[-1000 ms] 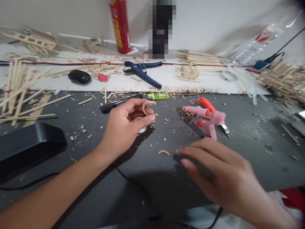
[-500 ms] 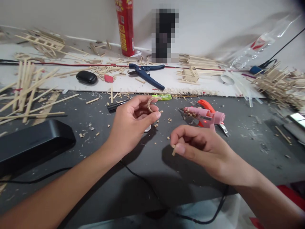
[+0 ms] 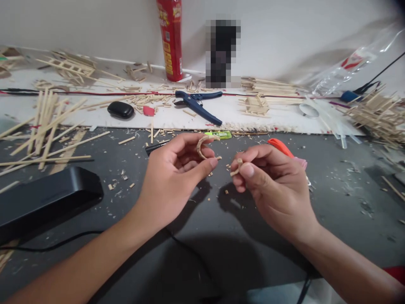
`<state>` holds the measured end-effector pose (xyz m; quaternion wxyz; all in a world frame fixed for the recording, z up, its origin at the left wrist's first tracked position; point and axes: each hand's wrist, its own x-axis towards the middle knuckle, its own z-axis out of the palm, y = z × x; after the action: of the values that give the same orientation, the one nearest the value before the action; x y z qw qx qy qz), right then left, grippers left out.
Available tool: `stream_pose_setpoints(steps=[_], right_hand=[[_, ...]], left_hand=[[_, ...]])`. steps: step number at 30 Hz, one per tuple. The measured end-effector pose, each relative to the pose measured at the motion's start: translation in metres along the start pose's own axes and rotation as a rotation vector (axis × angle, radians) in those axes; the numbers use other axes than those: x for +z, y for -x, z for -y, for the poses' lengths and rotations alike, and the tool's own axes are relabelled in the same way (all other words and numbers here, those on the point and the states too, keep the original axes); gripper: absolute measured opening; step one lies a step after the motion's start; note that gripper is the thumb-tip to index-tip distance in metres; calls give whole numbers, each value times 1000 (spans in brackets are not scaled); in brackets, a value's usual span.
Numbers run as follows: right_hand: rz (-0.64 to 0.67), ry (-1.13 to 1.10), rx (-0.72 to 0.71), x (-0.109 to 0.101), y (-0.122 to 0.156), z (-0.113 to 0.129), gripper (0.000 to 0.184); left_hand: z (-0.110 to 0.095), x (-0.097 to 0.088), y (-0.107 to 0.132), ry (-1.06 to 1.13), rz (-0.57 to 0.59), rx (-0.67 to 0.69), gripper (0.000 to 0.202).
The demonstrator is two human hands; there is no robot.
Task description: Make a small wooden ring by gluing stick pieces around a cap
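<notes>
My left hand (image 3: pixel 172 175) pinches a curved piece of light wood (image 3: pixel 202 145) between thumb and fingers, above the dark grey tabletop (image 3: pixel 196 236). My right hand (image 3: pixel 268 181) is closed on a small curved wood bit (image 3: pixel 237 169), held close to the left hand's piece, with a narrow gap between them. Behind the right hand, mostly hidden, lies a pink glue gun (image 3: pixel 300 161) beside an orange-handled tool (image 3: pixel 280 147).
A black box (image 3: pixel 44 198) sits at left with a black cable (image 3: pixel 63 241) running in front of it. Blue cutters (image 3: pixel 198 103), a green lighter (image 3: pixel 221 134), a black marker (image 3: pixel 155 146), a red can (image 3: pixel 171 40) and heaps of wooden sticks (image 3: pixel 376 112) lie behind.
My right hand picked a small wood bit off the table, then rose toward my left hand. It now hides most of the pink glue gun. The view tilted a little downward.
</notes>
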<state>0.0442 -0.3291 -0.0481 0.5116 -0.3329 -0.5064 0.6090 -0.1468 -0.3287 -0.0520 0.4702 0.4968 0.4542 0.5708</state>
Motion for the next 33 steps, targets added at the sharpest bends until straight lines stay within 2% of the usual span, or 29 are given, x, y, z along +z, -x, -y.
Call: stream_pose_setpoints(steps=[3,6,10,13,21,29,33], right_hand=[[-111,-26,17,0,2,-3,8],[-153,-46,24,-1,6,-5,9],[-234,-51,24,0,8,-8,13],[-269,-94,83,-1,6,-10,15],[-138,-310,269,-3,8,-10,9],[-141,-330,355,-4,7,-9,13],[-140,-289,348,-5,6,-10,14]], left_hand=[[-3,1,5,-95,-7,77,29],[-2,2,8,-143,2,120,28],[0,3,13,-178,58,140,32],[0,4,16,-181,117,118,33],[5,6,19,-77,198,59,32],[6,6,18,-90,197,35,31],[6,5,17,-137,182,35,31]])
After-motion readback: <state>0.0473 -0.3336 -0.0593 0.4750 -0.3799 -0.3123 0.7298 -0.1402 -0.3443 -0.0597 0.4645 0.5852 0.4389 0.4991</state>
